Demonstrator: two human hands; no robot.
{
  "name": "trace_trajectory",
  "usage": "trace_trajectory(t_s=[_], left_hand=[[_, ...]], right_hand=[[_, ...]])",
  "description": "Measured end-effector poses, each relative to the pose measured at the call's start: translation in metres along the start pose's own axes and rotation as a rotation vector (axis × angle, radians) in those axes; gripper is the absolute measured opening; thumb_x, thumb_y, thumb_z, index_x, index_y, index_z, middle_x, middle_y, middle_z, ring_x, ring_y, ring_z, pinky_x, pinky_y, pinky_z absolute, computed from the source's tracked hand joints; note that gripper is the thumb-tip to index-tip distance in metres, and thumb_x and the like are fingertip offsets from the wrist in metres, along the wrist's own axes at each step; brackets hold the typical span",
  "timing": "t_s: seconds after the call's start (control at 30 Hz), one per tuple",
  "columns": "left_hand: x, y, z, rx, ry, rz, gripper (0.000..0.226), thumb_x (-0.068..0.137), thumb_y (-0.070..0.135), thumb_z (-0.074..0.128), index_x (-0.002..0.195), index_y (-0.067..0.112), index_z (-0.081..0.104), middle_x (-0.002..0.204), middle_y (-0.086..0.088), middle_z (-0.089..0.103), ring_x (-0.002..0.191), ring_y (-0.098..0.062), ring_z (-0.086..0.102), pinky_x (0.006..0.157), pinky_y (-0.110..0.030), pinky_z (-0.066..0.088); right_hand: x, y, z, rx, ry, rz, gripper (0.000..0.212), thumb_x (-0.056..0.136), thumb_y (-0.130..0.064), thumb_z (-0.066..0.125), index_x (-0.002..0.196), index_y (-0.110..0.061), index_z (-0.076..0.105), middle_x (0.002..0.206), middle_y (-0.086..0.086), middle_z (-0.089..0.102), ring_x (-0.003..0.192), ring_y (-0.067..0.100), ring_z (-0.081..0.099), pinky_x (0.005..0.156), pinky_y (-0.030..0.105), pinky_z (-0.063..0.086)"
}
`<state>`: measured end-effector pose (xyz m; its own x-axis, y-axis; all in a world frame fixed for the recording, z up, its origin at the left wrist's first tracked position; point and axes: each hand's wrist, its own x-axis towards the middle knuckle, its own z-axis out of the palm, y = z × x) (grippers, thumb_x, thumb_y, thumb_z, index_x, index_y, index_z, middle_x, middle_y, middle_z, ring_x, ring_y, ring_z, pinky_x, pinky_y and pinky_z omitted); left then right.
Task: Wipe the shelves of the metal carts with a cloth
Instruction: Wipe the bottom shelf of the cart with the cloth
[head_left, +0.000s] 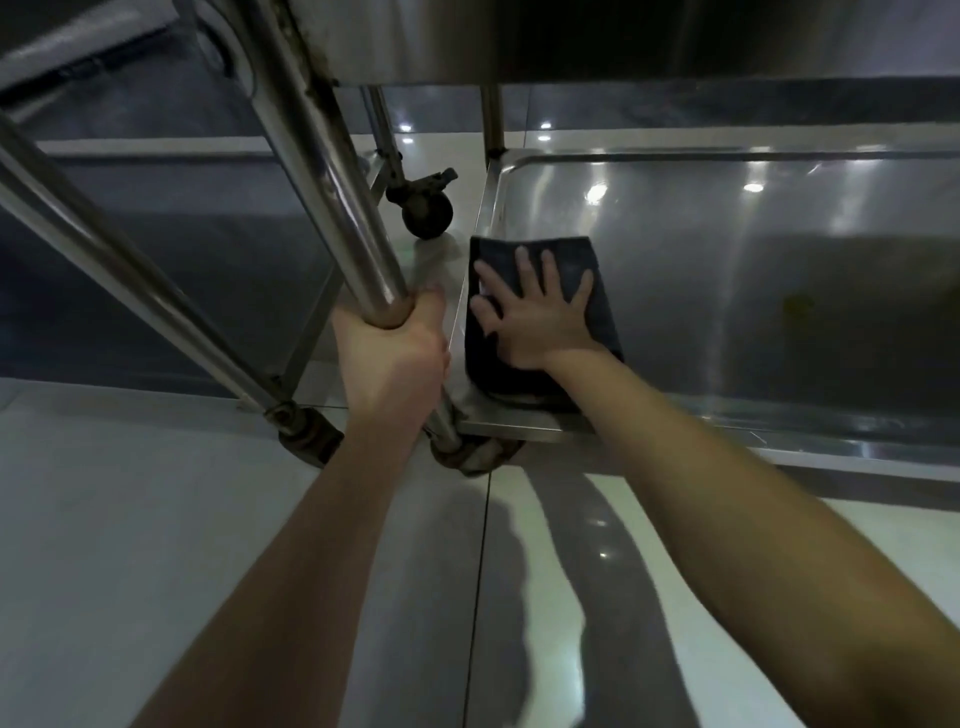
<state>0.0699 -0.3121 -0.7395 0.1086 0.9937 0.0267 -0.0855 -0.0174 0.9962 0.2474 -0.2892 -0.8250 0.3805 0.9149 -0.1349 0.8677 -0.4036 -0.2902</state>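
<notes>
Wiping in hand on the lower shelf of a metal cart, judged an early or middle stroke on that shelf. Pressing a dark folded cloth flat with the right hand, palm down, fingers straight and spread wide over the fabric. Cloth at the shelf's near left corner, close against the raised left rim and just short of the near edge. Gripping the upright post at that same corner with the left hand, fingers and thumb curled round the tube, seemingly to steady the cart. A caster just off the shelf's far left corner. Hard to judge, through glare and reflections, the state of the shelf's right side. Calls next, most likely, for a long sweep from this corner toward the right edge with even palm pressure, then back along the far edge beneath the upper shelf. Worth keeping the left grip firm against any rolling on the glossy floor.
</notes>
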Motion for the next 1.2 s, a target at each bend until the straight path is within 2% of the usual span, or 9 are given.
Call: trace_trajectory(t_s=[0.2, 0.3, 0.47, 0.73, 0.87, 0.93, 1.03, 1.1, 1.2], left_hand=[[0.000, -0.004, 0.001, -0.010, 0.082, -0.020, 0.025, 0.098, 0.010, 0.074, 0.105, 0.012, 0.051, 0.055, 0.006, 0.053, 0.041, -0.010, 0.050, 0.045, -0.025, 0.046], [-0.004, -0.002, 0.002, 0.005, 0.073, 0.000, 0.026, 0.098, 0.008, 0.072, 0.089, 0.019, 0.051, 0.053, 0.005, 0.050, 0.040, -0.011, 0.049, 0.043, -0.026, 0.045], [-0.007, 0.005, 0.002, 0.008, 0.026, -0.018, 0.020, 0.100, 0.010, 0.072, 0.102, 0.007, 0.052, 0.054, 0.002, 0.050, 0.041, -0.013, 0.048, 0.045, -0.028, 0.043], [-0.003, 0.009, -0.005, 0.146, 0.006, -0.060, 0.030, 0.077, 0.027, 0.071, 0.052, 0.025, 0.056, 0.050, -0.002, 0.046, 0.042, -0.022, 0.047, 0.053, -0.038, 0.046], [-0.001, 0.009, -0.006, 0.208, 0.019, -0.053, 0.022, 0.080, 0.036, 0.076, 0.065, 0.024, 0.065, 0.057, -0.007, 0.056, 0.049, -0.023, 0.058, 0.059, -0.042, 0.056], [-0.013, 0.014, -0.006, 0.292, 0.102, -0.071, 0.044, 0.078, 0.055, 0.084, 0.094, 0.018, 0.069, 0.081, -0.003, 0.072, 0.067, -0.010, 0.069, 0.070, -0.031, 0.058], [-0.062, 0.010, -0.005, 0.481, 0.355, 0.263, 0.067, 0.073, 0.052, 0.091, 0.111, 0.016, 0.048, 0.114, -0.002, 0.055, 0.095, -0.014, 0.060, 0.086, -0.018, 0.047], [-0.099, -0.002, 0.009, 0.698, 0.159, 0.533, 0.063, 0.075, 0.044, 0.091, 0.115, 0.018, 0.050, 0.118, 0.000, 0.049, 0.105, -0.027, 0.055, 0.094, -0.034, 0.046], [-0.114, -0.007, 0.048, 1.166, -0.516, 0.484, 0.096, 0.071, 0.056, 0.094, 0.148, 0.020, 0.050, 0.146, -0.001, 0.050, 0.137, -0.027, 0.048, 0.116, -0.039, 0.038]], right_hand=[[0.113, 0.001, -0.027, -0.023, -0.021, 0.066, 0.066, 0.107, -0.067, 0.013, 0.169, -0.049, 0.005, 0.181, 0.008, -0.010, 0.164, 0.039, -0.017, 0.118, 0.079, -0.019], [0.094, -0.003, -0.024, -0.028, -0.001, 0.058, 0.067, 0.106, -0.067, 0.011, 0.170, -0.047, 0.004, 0.181, 0.010, -0.010, 0.164, 0.039, -0.017, 0.117, 0.078, -0.020], [-0.014, -0.024, 0.005, -0.006, 0.010, -0.031, 0.066, 0.106, -0.066, 0.008, 0.170, -0.048, 0.002, 0.179, 0.007, -0.018, 0.163, 0.036, -0.024, 0.117, 0.074, -0.026], [-0.098, 0.056, -0.004, -0.057, -0.038, -0.018, 0.070, 0.101, -0.076, 0.011, 0.167, -0.056, 0.000, 0.179, -0.008, -0.020, 0.164, 0.021, -0.023, 0.123, 0.066, -0.024], [-0.137, 0.165, -0.029, -0.048, -0.019, 0.176, 0.069, 0.099, -0.081, 0.010, 0.164, -0.061, -0.003, 0.177, -0.015, -0.022, 0.163, 0.015, -0.024, 0.125, 0.061, -0.022], [-0.149, 0.189, -0.039, -0.070, -0.047, 0.207, 0.068, 0.101, -0.080, 0.010, 0.165, -0.060, -0.005, 0.177, -0.013, -0.023, 0.162, 0.016, -0.025, 0.126, 0.063, -0.020], [-0.148, 0.182, -0.044, -0.119, -0.096, 0.188, 0.069, 0.105, -0.073, 0.009, 0.168, -0.051, -0.009, 0.177, -0.005, -0.027, 0.163, 0.024, -0.026, 0.125, 0.069, -0.017], [-0.145, 0.175, -0.049, -0.174, -0.130, 0.165, 0.070, 0.106, -0.071, 0.007, 0.169, -0.046, -0.012, 0.177, 0.001, -0.026, 0.163, 0.032, -0.024, 0.123, 0.074, -0.017], [-0.147, 0.175, -0.057, -0.223, -0.135, 0.112, 0.072, 0.107, -0.071, 0.009, 0.170, -0.044, -0.010, 0.179, 0.006, -0.020, 0.164, 0.037, -0.018, 0.122, 0.076, -0.015]])
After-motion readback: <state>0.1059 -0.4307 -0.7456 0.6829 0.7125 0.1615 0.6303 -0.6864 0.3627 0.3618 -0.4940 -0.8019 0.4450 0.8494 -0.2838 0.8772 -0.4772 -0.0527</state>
